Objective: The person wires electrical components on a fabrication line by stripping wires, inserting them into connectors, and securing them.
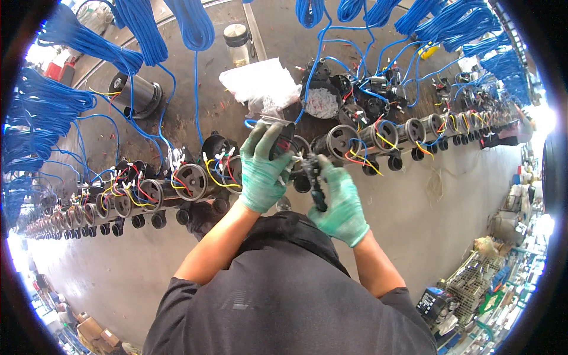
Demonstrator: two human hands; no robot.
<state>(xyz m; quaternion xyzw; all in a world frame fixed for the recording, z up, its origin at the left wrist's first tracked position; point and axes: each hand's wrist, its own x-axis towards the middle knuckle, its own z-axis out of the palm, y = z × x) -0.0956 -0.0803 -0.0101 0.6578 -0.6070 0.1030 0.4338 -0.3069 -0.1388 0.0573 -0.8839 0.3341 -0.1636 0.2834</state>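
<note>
My left hand (262,174), in a green-and-grey work glove, is closed around a dark rounded part (284,137) with red wire at its opening. White wire ends show beside its fingers. My right hand (341,207), in a matching glove, grips a dark hand tool (315,180) that looks like pliers. The tool's upper end is close to the wire ends by my left fingers; whether it touches them I cannot tell. Just beyond the hands are a white plastic bag (261,83) and a black bowl (322,103) of small whitish pieces.
A long row of dark cylindrical housings (192,181) with coloured wires lines the near table edge. Blue cable bundles (139,32) hang over the far side. A lidded jar (236,44) and an upright-ended metal cylinder (137,97) stand on the table (177,130). Wire crates (473,275) sit lower right.
</note>
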